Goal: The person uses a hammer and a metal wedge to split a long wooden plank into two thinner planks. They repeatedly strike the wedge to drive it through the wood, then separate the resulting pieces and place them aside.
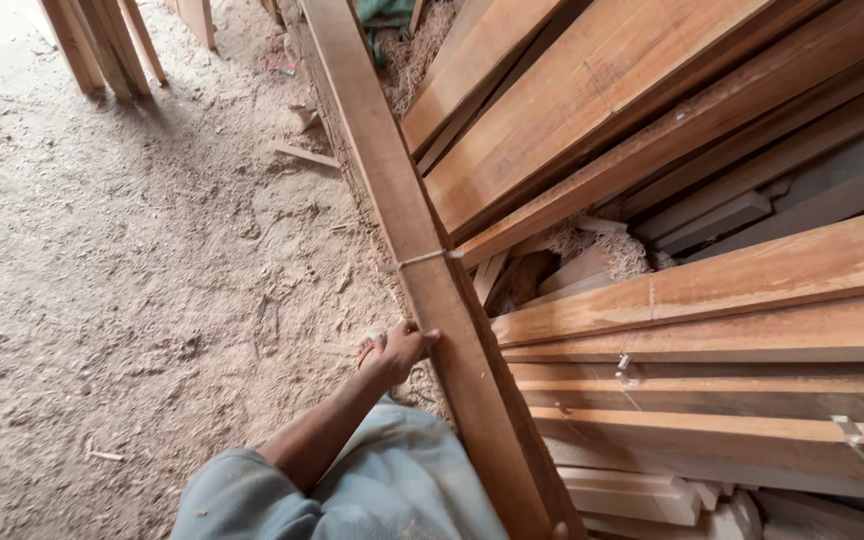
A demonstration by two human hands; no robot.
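A timber workshop: planks (652, 110) are lying stacked at three o'clock, sawdust (132, 280) is covering the floor at nine.

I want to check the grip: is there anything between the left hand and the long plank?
Nothing in the head view: the left hand touches the long plank directly, fingers on its edge.

The long plank (422, 250) under the fingers (414, 330) is bare sawn wood, matt and reddish-brown, with a pale band around it just beyond them. Beside the fingers, the stacked boards (712, 290) look equally unfinished. The floor (122, 260) is rough with sawdust. The sleeve (392, 490) is soft grey cloth.
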